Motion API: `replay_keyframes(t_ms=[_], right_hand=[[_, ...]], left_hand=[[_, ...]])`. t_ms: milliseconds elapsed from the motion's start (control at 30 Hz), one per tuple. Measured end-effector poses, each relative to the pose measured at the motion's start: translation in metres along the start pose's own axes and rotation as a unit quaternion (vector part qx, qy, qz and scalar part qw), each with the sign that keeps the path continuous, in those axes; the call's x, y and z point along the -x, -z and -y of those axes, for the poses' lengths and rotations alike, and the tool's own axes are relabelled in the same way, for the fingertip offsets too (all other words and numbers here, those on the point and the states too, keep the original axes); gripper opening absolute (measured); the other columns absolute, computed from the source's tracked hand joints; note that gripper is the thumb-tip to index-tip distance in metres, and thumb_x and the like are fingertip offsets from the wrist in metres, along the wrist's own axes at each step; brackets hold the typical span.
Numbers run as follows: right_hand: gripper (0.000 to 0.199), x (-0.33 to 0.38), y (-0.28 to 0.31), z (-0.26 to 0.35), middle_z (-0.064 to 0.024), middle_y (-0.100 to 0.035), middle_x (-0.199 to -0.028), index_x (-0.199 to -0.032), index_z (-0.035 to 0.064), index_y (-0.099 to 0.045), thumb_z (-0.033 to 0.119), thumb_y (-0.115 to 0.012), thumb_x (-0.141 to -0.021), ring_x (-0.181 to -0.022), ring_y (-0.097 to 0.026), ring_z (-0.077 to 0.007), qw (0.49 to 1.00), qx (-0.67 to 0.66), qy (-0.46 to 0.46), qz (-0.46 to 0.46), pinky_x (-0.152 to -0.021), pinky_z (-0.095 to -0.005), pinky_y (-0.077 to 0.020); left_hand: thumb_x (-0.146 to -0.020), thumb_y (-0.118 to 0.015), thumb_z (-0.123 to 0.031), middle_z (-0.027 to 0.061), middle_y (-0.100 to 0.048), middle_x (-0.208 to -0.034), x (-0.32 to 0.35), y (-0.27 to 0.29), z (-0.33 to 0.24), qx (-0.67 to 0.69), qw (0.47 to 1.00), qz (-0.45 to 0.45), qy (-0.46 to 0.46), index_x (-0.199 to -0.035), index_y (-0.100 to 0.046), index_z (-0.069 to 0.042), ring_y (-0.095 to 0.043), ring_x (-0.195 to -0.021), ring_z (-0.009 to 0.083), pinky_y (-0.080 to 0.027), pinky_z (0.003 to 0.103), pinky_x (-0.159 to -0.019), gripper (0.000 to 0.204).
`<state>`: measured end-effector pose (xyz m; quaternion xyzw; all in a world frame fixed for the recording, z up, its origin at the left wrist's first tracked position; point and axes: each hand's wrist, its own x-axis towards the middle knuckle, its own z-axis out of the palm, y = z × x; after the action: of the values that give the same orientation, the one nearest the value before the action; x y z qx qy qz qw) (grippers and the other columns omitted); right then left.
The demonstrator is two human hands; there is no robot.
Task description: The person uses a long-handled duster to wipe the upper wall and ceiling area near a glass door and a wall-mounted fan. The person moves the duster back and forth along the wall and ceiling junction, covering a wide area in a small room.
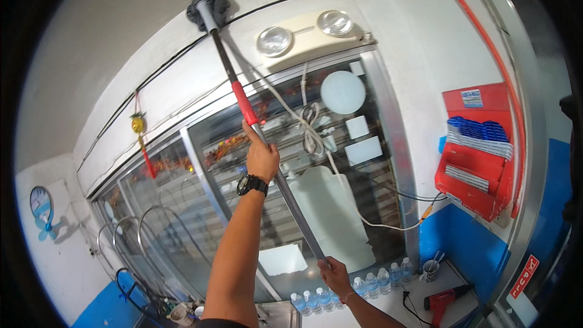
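Note:
A long pole (295,209) slants up across the window, with a grey lower shaft, a red grip section and a black upper part. At its top, a dark grey mop head (208,10) rests against the white wall just under the ceiling, by a black cable. My left hand (262,157), with a black watch on its wrist, is closed round the pole just below the red section, its index finger stretched along it. Lower down, my right hand (336,276) grips the pole near its bottom end.
An emergency light (310,36) with two lamps sits above the sliding window, right of the pole. A white cord (313,127) hangs before the glass. Several water bottles (358,287) line the sill near a red drill (446,304). A red holder (477,158) is on the right wall.

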<state>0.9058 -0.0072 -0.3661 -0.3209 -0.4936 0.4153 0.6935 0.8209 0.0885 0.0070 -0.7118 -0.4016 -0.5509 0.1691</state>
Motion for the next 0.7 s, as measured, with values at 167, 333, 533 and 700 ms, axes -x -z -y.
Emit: replay_keyframes(t_ms=[167, 333, 533, 700], right_hand=[[0.044, -0.011, 0.055, 0.009, 0.0044, -0.050, -0.061, -0.080, 0.0066, -0.059, 0.045, -0.066, -0.100, -0.057, -0.044, -0.0047, 0.997, 0.051, 0.031, -0.057, -0.053, -0.0250, -0.0375], [0.034, -0.011, 0.025, -0.015, 0.0046, -0.046, -0.060, -0.090, 0.0078, -0.060, 0.038, -0.060, -0.105, -0.052, -0.043, -0.0038, 0.998, -0.014, 0.052, -0.037, -0.046, -0.0228, -0.0339], [0.035, -0.014, -0.047, -0.041, 0.0024, -0.049, -0.059, -0.089, 0.0098, -0.056, 0.041, -0.057, -0.106, -0.046, -0.045, -0.0057, 0.999, -0.034, 0.025, 0.021, -0.042, -0.0238, -0.0352], [0.039, -0.014, -0.076, -0.046, 0.0035, -0.051, -0.061, -0.085, 0.0090, -0.057, 0.042, -0.060, -0.105, -0.051, -0.045, -0.0047, 0.998, -0.031, 0.011, 0.046, -0.047, -0.0242, -0.0363]], left_hand=[[-0.090, -0.056, -0.010, 0.0335, -0.068, -0.094, 0.001, -0.040, -0.035, 0.066, 0.998, -0.011, -0.016, -0.159, 0.014, -0.004, -0.068, -0.081, 0.0492, -0.052, 0.056, -0.074, 0.099], [-0.090, -0.057, -0.011, 0.0329, -0.069, -0.094, -0.002, -0.036, -0.038, 0.046, 0.998, 0.038, -0.022, -0.159, 0.016, -0.003, -0.068, -0.081, 0.0489, -0.054, 0.056, -0.075, 0.101], [-0.091, -0.060, -0.014, 0.0324, -0.069, -0.092, -0.002, 0.004, 0.015, 0.003, 0.998, 0.057, -0.023, -0.159, 0.018, -0.006, -0.069, -0.081, 0.0497, -0.055, 0.057, -0.075, 0.104], [-0.090, -0.061, -0.013, 0.0308, -0.070, -0.090, 0.001, 0.030, 0.065, -0.015, 1.000, 0.022, -0.003, -0.159, 0.018, -0.006, -0.069, -0.080, 0.0476, -0.056, 0.055, -0.072, 0.104]])
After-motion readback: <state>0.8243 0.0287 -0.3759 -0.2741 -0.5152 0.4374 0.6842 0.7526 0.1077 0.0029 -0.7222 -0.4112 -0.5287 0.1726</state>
